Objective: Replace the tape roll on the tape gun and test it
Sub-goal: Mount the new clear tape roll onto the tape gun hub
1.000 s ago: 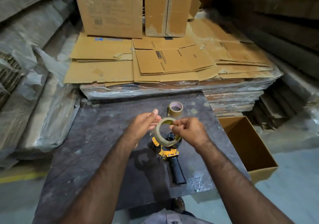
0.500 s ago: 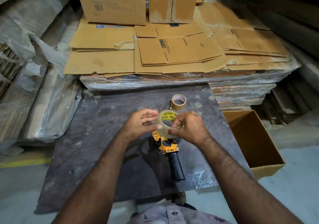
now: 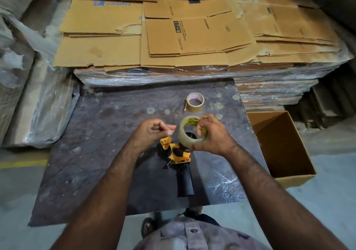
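Observation:
My right hand [image 3: 213, 136] grips a clear tape roll [image 3: 187, 141] with a yellow printed core, holding it upright just above the tape gun [image 3: 180, 156]. The gun is yellow and black and lies on the dark table [image 3: 96, 143], its black handle pointing toward me. Its spindle is partly hidden behind the roll. My left hand [image 3: 152, 132] hovers just left of the roll, thumb and forefinger pinched together. I cannot tell if a clear tape end is between them. A brown tape roll [image 3: 195, 102] with a loose end lies flat on the table behind.
An open cardboard box [image 3: 285, 143] stands on the floor at the table's right edge. Behind the table is a plastic-wrapped stack of flattened cartons [image 3: 192, 38]. Wrapped bundles [image 3: 38, 105] lean at the left. My foot [image 3: 147, 226] shows below the near edge.
My left hand has let go of the clear roll and drawn a little left, fingers pinched. The right hand now holds the roll alone. The camera has tilted down and closer.

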Available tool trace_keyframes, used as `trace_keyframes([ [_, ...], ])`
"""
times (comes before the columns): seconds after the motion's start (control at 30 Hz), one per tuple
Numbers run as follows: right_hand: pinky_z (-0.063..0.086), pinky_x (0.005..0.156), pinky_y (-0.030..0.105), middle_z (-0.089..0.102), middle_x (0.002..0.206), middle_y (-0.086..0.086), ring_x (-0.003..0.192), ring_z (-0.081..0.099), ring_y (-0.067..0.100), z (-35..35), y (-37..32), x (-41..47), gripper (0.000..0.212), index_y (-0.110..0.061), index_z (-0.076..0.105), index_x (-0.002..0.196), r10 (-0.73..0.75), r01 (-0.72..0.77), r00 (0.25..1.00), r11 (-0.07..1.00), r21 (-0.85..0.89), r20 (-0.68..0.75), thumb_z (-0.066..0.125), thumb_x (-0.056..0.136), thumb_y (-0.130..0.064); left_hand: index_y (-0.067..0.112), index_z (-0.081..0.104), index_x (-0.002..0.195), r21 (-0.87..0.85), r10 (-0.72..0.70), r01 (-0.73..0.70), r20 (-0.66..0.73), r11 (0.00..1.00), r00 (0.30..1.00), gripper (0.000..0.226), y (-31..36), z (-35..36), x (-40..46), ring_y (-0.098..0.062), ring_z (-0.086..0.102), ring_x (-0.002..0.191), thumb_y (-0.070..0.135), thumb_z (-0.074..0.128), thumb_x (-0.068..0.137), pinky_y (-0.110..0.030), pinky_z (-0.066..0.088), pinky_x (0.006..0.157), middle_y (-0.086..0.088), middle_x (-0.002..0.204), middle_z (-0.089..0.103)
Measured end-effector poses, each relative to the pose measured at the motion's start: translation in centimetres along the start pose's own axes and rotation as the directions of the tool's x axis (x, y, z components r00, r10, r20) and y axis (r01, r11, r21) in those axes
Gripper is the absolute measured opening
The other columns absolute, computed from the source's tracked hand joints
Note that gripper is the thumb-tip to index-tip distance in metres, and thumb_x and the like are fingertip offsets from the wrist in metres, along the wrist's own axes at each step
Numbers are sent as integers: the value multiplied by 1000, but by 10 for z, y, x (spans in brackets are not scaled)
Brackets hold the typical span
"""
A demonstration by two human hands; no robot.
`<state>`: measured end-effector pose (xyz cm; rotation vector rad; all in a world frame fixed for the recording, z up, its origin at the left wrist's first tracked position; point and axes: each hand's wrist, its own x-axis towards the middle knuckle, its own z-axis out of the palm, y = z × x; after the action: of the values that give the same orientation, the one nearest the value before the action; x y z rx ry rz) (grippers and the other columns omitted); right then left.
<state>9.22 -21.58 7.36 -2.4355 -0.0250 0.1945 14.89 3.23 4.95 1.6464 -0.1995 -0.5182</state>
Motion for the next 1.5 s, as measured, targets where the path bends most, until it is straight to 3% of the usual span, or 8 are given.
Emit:
trace_keyframes([
  [0.2,33,76,20,47,113,-3,103,47,13,1,42,16,56,-22,53,86,33,-32,999,999,-37,26,96,54,-37,9,72,93,125,-98,113,-123,986,988,20,-32,7,0,-15,74,102,17,84,79,-45,56,100,0,107,78],
  [0.33,42,74,27,45,112,0,95,48,15,21,46,32,63,-18,50,94,-24,25,999,1000,-5,29,94,53,-38,25,65,123,223,-100,130,-138,966,985,66,-37,40,12,-9,65,116,51,88,67,-41,53,105,7,123,69],
  [0.47,42,71,29,49,111,4,94,51,20,43,49,40,73,-12,49,103,-133,133,988,991,2,73,84,52,-50,29,44,148,550,-96,152,-130,821,987,109,-48,52,23,-15,50,134,73,79,54,-45,43,112,6,148,53],
  [0.63,52,89,41,50,123,9,109,53,23,55,61,43,82,-10,46,124,-148,149,982,989,-5,115,88,60,-40,30,41,150,689,-95,179,-158,702,983,100,-55,64,26,-20,42,141,59,84,65,-48,28,116,4,151,50],
  [0.77,44,109,38,42,150,16,135,46,28,50,70,48,109,-6,27,154,-142,147,971,989,-13,193,88,67,-31,31,32,156,715,-129,207,-163,668,978,101,-59,65,28,-22,38,144,60,80,71,-52,26,115,3,153,49],
  [0.93,34,103,20,41,150,15,135,47,29,48,81,50,109,-6,31,155,-151,160,967,987,-31,206,90,66,-27,33,28,157,722,-104,170,-136,671,985,100,-59,66,31,-18,36,146,60,77,74,-49,23,113,5,155,47],
  [1.37,46,101,31,50,144,12,127,54,26,62,83,40,102,-8,41,148,-119,118,990,993,16,72,91,64,-39,45,21,156,736,-139,174,-110,654,984,96,-55,64,33,-21,53,132,54,77,78,-51,26,113,6,142,61],
  [1.5,49,104,40,45,151,10,134,50,27,62,82,47,105,-11,34,155,-161,169,982,983,-76,102,88,68,-35,47,22,156,695,-186,231,-141,681,972,98,-60,57,36,-26,26,152,55,79,77,-59,21,119,-7,165,27],
])
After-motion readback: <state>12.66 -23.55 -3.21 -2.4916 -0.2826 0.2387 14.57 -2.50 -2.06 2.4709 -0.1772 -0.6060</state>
